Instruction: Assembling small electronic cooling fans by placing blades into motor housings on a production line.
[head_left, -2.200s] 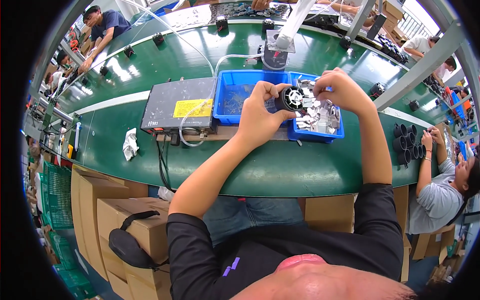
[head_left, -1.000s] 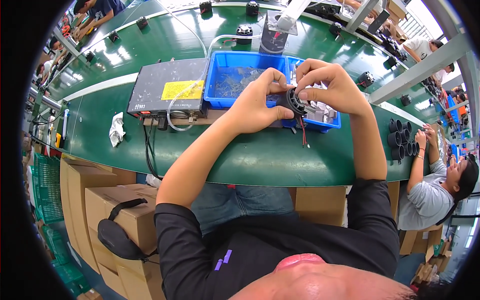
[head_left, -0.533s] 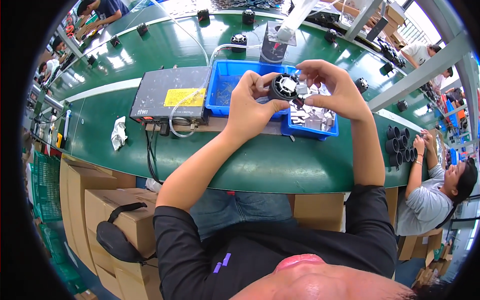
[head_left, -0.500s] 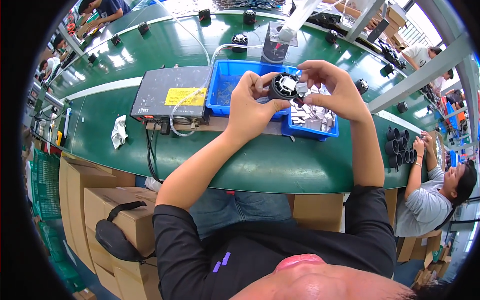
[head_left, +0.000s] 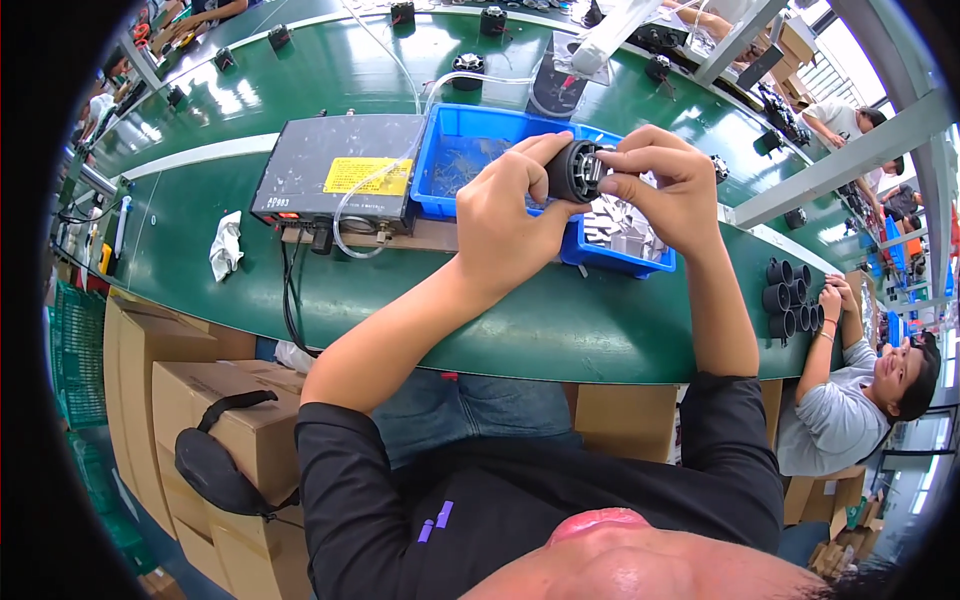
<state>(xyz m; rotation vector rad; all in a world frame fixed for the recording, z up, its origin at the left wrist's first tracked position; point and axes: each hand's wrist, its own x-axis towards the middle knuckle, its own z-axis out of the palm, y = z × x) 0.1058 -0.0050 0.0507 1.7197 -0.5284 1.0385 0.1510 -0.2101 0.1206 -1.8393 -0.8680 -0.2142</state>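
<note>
My left hand [head_left: 512, 218] is wrapped round a short black cylindrical housing [head_left: 570, 174], held tilted above the blue bins with its open face turned to the right. White and silvery parts show inside that face. My right hand [head_left: 668, 190] pinches a small silver metal plate [head_left: 597, 170] at the opening, its thumb and fingertips touching the housing; the fingers partly hide the plate. Just below the hands, a small blue bin [head_left: 610, 264] holds many loose silver metal plates [head_left: 622, 232]. Behind my left hand stands a larger blue bin [head_left: 430, 180].
A grey control box [head_left: 300, 170] with a clear air tube sits left of the bins, near a crumpled white cloth [head_left: 227, 246]. Black cups [head_left: 778, 297] stand at the right by a co-worker [head_left: 850, 405]. Black housings [head_left: 468, 70] are spaced along the green bench behind. A slanted metal post [head_left: 840, 160] rises at right.
The housing has turned so its open face points to the right instead of up toward me. My right fingers have closed in on that face with the small plate.
</note>
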